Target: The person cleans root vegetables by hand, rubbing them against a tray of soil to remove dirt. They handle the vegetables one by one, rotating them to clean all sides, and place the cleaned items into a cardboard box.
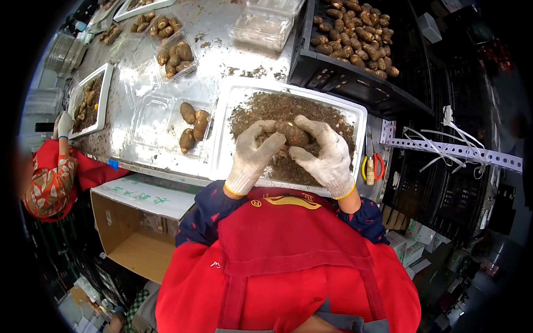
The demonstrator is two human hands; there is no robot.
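My left hand (255, 155) and my right hand (325, 155), both in dirty white knit gloves, grip one brown taro tuber (294, 134) between curled fingers and thumbs. They are over a white foam tray (217, 161) spread with dark soil and peelings. Left of it, an open clear plastic box (158, 116) holds several tubers (187, 112). Right of the tray, scissors (378, 166) with red handles lie beside a second tool with a yellow handle (364, 165).
A black crate (311, 66) heaped with tubers stands at the back right, beside stacked clear boxes (261, 28). At left, a co-worker's gloved hand (64, 125) is by another foam tray (105, 100). A cardboard box (127, 233) sits below the metal table's (122, 147) edge.
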